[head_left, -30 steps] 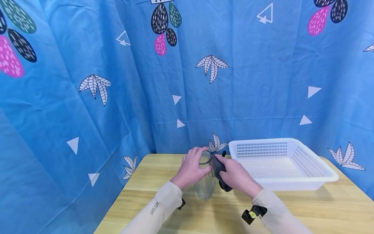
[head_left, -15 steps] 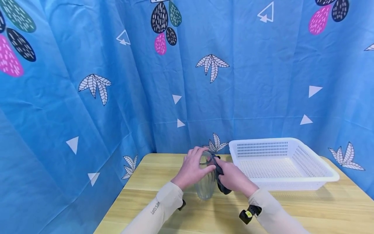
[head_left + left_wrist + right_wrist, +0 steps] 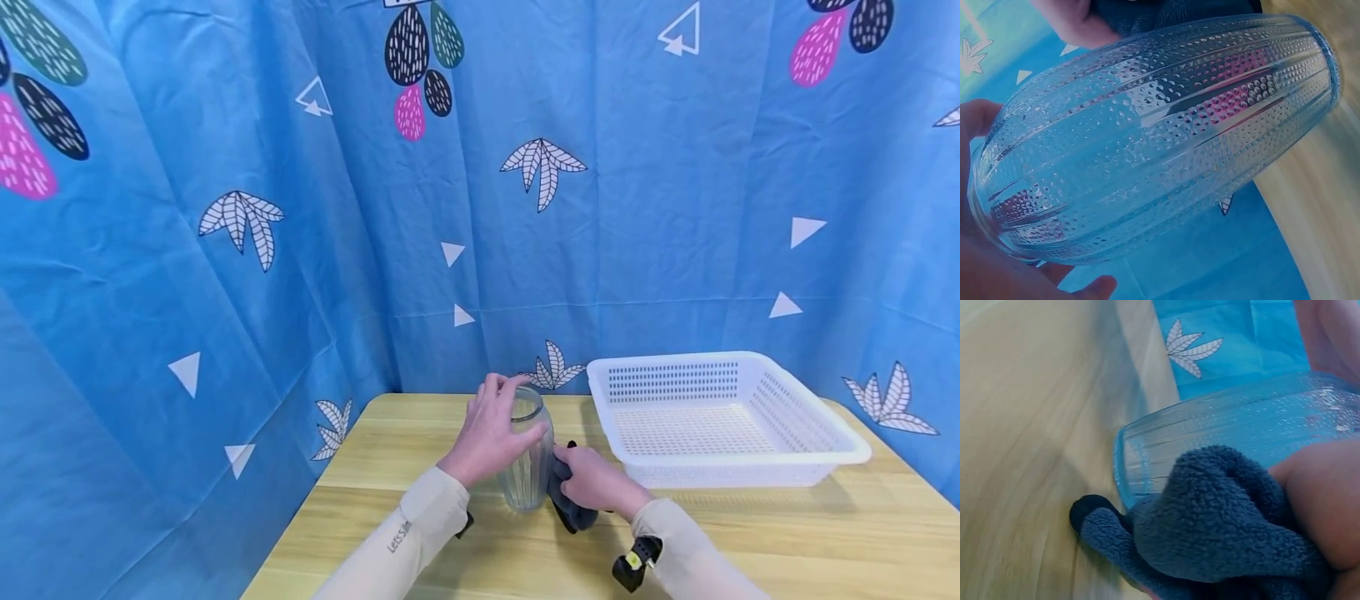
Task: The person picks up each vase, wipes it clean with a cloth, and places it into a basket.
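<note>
A clear ribbed glass vase (image 3: 527, 477) with a dotted texture stands on the wooden table. My left hand (image 3: 491, 429) grips it near the rim, thumb on the near side and fingers round the far side. Across the left wrist view the vase (image 3: 1160, 144) appears large, its lower end away from the hand. My right hand (image 3: 597, 482) holds a bunched dark grey fuzzy cloth (image 3: 576, 510) against the vase's right side, low down. In the right wrist view the cloth (image 3: 1210, 519) covers part of the glass; some right fingers are hidden behind it.
A white perforated plastic basket (image 3: 735, 458) sits on the table to the right of the hands. The wooden tabletop (image 3: 405, 454) reaches back to a blue patterned curtain (image 3: 645, 250), which hangs behind and on both sides.
My right hand has moved the cloth down along the vase's right side, from near the rim to lower on the glass. The left hand and vase have stayed in place.
</note>
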The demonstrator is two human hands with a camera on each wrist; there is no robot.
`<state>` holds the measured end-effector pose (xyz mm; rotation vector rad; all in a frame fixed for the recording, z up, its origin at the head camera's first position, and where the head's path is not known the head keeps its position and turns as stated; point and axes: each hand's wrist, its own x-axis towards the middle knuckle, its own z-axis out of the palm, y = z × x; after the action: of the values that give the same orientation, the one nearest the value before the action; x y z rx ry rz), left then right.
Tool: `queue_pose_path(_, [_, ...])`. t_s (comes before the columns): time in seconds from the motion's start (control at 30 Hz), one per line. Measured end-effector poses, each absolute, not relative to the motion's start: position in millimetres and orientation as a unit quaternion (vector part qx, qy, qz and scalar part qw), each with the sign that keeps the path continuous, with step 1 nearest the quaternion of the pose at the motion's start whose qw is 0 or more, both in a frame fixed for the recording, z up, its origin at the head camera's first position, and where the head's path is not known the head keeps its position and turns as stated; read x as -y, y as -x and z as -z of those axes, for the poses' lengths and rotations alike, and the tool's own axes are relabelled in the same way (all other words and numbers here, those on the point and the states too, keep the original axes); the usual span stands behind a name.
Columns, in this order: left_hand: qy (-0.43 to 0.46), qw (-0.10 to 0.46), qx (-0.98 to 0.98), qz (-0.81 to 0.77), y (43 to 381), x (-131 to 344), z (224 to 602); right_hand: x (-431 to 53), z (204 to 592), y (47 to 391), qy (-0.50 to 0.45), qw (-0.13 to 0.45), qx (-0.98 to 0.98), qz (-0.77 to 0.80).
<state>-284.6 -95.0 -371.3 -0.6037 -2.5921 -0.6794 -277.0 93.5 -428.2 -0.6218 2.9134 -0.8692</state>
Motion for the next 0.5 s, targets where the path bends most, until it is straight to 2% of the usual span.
queue_pose_path(0.17, [0.215, 0.197, 0.93, 0.225, 283.6, 95.4, 370.9, -96.0, 423.5, 277.2, 0.187, 0.002, -0.935, 0.302])
queue_pose_path(0.33, [0.218, 0.195, 0.93, 0.22, 283.4, 97.9, 368.0, -96.3, 402.1, 272.1, 0.173, -0.02, -0.927, 0.333])
queue_pose_path(0.5, [0.222, 0.186, 0.931, 0.222, 284.8, 99.2, 366.0, -98.0, 373.6, 264.5, 0.182, -0.08, -0.919, 0.339])
